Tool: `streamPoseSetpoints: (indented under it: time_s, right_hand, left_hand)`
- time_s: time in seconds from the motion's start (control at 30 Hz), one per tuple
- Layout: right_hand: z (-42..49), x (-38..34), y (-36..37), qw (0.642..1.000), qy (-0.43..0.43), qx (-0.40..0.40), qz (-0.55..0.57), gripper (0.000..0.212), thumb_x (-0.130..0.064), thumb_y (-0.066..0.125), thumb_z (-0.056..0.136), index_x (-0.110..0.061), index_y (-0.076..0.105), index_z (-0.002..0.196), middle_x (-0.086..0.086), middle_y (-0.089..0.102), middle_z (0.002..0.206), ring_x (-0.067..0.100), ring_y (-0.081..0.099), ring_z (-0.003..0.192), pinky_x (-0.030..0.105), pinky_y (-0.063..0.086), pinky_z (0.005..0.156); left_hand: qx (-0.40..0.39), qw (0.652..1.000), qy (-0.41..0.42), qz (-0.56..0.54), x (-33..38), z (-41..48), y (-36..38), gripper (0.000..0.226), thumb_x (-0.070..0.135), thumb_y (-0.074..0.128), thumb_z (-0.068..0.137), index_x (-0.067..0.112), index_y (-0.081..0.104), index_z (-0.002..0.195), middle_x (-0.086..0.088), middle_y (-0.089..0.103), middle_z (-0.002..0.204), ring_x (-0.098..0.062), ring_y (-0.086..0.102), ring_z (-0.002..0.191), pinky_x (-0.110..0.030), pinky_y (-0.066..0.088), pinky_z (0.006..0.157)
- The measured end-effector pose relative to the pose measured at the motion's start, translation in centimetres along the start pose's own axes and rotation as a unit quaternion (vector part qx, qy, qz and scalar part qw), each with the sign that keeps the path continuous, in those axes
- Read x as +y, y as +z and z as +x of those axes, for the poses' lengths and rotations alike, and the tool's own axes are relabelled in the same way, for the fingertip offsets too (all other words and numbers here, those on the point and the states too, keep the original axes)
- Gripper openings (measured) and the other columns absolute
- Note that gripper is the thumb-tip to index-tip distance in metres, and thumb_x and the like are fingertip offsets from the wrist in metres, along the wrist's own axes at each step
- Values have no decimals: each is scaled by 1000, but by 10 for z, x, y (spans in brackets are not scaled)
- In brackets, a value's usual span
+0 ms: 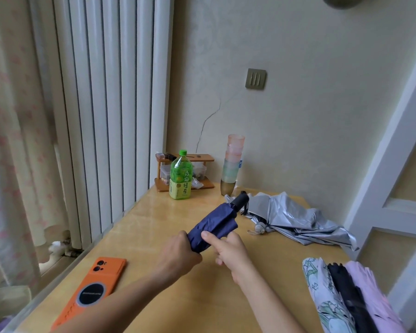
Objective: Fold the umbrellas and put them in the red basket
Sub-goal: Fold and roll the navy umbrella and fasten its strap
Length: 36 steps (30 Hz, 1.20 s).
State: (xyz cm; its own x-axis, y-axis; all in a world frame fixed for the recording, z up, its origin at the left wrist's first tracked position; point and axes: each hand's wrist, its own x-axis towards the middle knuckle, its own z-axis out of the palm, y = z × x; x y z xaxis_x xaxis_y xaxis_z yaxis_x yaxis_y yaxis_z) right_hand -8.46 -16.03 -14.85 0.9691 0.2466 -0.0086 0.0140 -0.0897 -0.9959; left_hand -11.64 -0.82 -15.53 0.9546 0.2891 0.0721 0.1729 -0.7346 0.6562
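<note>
From the head camera, a navy umbrella point(214, 227), collapsed and with its cloth gathered round the shaft, is held above the yellow table point(154, 224), its black handle pointing away toward the wall. The left hand point(178, 254) is wrapped round its near end. The right hand point(228, 251) takes it just beside, forefinger laid straight across the cloth, thumb on the far side, the other fingers curled in. Behind it a silver umbrella point(296, 219) lies loose and unfolded on the table. At the right edge three rolled umbrellas lie side by side: a floral one point(322, 296), a black one point(351, 301) and a pink one point(375, 296). A green bottle point(180, 176) near the wall reads 青梅绿茶. The orange phone point(95, 289) at the left carries a black ring with lettering too small to read.
</note>
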Motion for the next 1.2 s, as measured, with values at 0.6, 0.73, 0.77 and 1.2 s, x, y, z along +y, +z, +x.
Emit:
streamPoseSetpoints:
  time_s: [0.6, 0.73, 0.77, 1.2]
  right_hand:
    - [7, 12, -19, 955, 20, -210, 206, 22, -16, 75, 91, -7, 67, 110, 13, 69, 104, 24, 64, 95, 41, 54, 93]
    - [3, 15, -20, 941, 14, -222, 254, 27, -13, 68, 94, 0, 59, 115, 14, 69, 99, 22, 65, 75, 35, 55, 80]
    - [4, 16, -19, 946, 11, -208, 247, 30, -14, 68, 94, 2, 59, 117, 15, 69, 98, 21, 62, 71, 32, 55, 76]
    - [21, 28, -7, 997, -12, 27, 67, 15, -14, 74, 93, 0, 72, 96, 10, 74, 80, 19, 65, 77, 29, 55, 77]
  left_hand:
    - [-456, 649, -78, -604, -15, -8, -19, 13, 18, 63, 77, 14, 51, 81, 5, 30, 68, -8, 33, 47, -20, 27, 48]
    - [-513, 614, -69, -595, -16, -9, -12, 19, 29, 61, 84, 12, 54, 89, 4, 41, 68, -9, 43, 52, -20, 35, 53]
    - [-505, 645, -73, -570, -14, -9, -12, 24, 33, 63, 83, 11, 56, 90, 1, 46, 72, -12, 47, 56, -21, 41, 56]
    - [-88, 980, 5, -180, 5, 5, 19, 44, 48, 72, 88, 14, 49, 102, 1, 61, 87, -10, 56, 71, -20, 43, 58]
